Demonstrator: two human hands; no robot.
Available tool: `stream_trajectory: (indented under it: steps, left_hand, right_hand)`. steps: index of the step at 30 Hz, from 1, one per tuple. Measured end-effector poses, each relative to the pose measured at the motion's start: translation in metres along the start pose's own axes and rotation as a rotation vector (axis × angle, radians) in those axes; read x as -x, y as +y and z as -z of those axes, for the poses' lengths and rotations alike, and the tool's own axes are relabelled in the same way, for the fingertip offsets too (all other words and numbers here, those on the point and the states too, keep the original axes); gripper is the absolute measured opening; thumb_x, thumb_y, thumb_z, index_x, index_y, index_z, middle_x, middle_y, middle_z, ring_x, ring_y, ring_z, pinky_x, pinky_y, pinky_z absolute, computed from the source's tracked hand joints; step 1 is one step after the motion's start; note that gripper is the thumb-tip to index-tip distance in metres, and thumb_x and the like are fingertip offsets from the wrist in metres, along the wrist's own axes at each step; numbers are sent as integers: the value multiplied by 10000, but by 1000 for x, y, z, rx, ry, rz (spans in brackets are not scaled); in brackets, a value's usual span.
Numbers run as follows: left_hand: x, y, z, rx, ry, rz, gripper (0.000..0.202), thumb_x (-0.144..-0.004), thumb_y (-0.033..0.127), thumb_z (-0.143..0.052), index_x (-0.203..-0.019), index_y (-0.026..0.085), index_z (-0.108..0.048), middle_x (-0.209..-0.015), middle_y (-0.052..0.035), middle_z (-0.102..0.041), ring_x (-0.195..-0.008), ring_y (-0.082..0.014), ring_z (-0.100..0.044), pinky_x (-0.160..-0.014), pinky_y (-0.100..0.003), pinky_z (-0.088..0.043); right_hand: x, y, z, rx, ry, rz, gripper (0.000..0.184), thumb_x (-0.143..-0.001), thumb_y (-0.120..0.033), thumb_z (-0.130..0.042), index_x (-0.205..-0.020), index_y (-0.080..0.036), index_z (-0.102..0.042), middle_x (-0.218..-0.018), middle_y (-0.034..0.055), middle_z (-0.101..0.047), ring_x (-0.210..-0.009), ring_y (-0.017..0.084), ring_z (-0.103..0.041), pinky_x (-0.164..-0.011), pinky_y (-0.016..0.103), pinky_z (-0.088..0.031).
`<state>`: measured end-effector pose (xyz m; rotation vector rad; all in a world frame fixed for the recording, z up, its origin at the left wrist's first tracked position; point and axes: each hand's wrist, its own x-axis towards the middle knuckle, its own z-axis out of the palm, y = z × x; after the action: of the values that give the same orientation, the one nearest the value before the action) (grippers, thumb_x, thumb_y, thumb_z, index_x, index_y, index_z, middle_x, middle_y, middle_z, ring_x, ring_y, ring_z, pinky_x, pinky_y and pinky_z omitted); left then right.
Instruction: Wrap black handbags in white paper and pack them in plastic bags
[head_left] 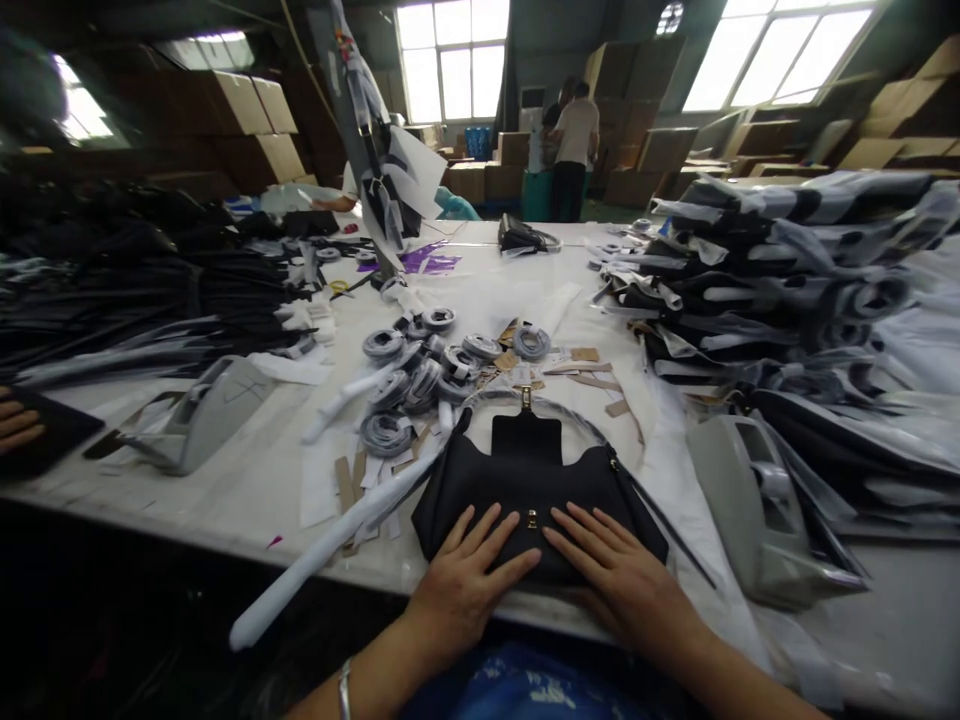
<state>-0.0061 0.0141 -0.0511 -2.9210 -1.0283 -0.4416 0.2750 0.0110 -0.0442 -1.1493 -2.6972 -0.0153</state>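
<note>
A black handbag [465, 480] lies at the table's front edge, its flap [526, 440] folded back and a gold clasp showing on its front panel. Flat on the left of that panel rests my left hand [474, 575], fingers spread. My right hand [611, 560] lies likewise on the right side, fingers stretched out. Neither hand grips anything. From the bag's left side a strap in white wrapping [330, 550] runs down past the table edge. Coiled, wrapped straps [386, 434] are heaped just beyond the bag.
Grey tape dispensers [739, 500] stand right and left. Wrapped black bags [795, 290] are piled at right, black pieces [150, 300] at left. Card strips [592, 375] lie beyond the bag. Another person's hand [16, 420] shows at far left; people [576, 135] stand at the back.
</note>
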Motion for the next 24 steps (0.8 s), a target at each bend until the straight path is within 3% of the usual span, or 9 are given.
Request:
stream_trajectory:
  steps: [3, 5, 7, 9, 11, 15, 19, 21, 24]
  left_hand:
    - [3, -10, 24, -19, 61, -53, 600, -944, 93, -497, -1504, 263, -367, -1544, -50, -427, -1448, -241, -347, -1177, -502, -320]
    - [5, -21, 41, -13, 147, 48, 586, -942, 173, -572, -1494, 241, -388, -1540, -69, -430, -1458, -274, -323, -1179, -552, -299]
    - [7, -34, 53, 70, 170, 192, 701, -874, 290, -701, -1495, 224, -382, -1554, -116, -397, -1453, -314, -328, -1147, -568, -352]
    - [8, -48, 56, 187, 143, 225, 772, -823, 327, -756, -1490, 221, -382, -1548, -133, -402, -1438, -308, -360, -1123, -533, -408]
    - [9, -58, 50, 254, 127, 150, 665, -868, 260, -698, -1468, 228, -412, -1509, -115, -464, -1425, -275, -389, -1128, -514, -413]
    - [17, -67, 20, 187, 230, -31, 496, -968, 57, -418, -1438, 209, -458, -1340, -87, -636, -1317, -198, -534, -1085, -442, -483]
    - [31, -62, -3, 84, 328, -76, 472, -982, 47, -388, -1434, 162, -462, -1292, -99, -668, -1280, -206, -570, -1044, -426, -523]
    - [32, -56, 2, 70, 281, -43, 522, -959, 18, -351, -1448, 173, -448, -1330, -94, -644, -1298, -199, -553, -1046, -421, -520]
    - [22, -43, 26, 70, 82, 13, 611, -891, 43, -424, -1476, 217, -424, -1475, -102, -512, -1378, -249, -461, -1094, -482, -459]
  right_hand:
    - [-1, 8, 13, 45, 22, 47, 697, -854, -47, -490, -1516, -227, -366, -1515, 40, -462, -1357, 246, -488, -1054, 438, -496]
    - [-3, 12, 29, 59, 20, 35, 663, -899, -142, -533, -1529, -208, -338, -1521, 55, -454, -1354, 246, -492, -1044, 425, -505]
    - [-8, 12, 45, 69, 8, 17, 683, -912, -289, -601, -1533, -206, -329, -1522, 69, -451, -1348, 269, -497, -1044, 451, -504]
    - [-16, 9, 56, 84, -11, 13, 744, -889, -372, -642, -1539, -215, -317, -1529, 69, -439, -1352, 298, -488, -1048, 497, -494]
    - [-24, 4, 59, 104, -32, 14, 783, -874, -361, -651, -1550, -209, -287, -1554, 65, -398, -1369, 318, -462, -1061, 529, -474]
    - [-26, 0, 36, 156, -33, 52, 724, -881, -92, -512, -1550, -243, -282, -1549, 8, -411, -1384, 276, -447, -1068, 477, -473]
    - [-11, 0, -1, 150, 75, 91, 672, -904, 1, -361, -1532, -235, -325, -1505, 2, -482, -1376, 229, -459, -1073, 435, -466]
    - [-5, -1, -14, 136, 115, 75, 638, -929, -19, -347, -1530, -233, -329, -1508, 17, -478, -1395, 223, -434, -1095, 444, -444]
    - [-3, -3, -22, 98, 120, 39, 648, -925, -15, -359, -1530, -246, -327, -1512, 25, -473, -1405, 210, -419, -1123, 447, -414]
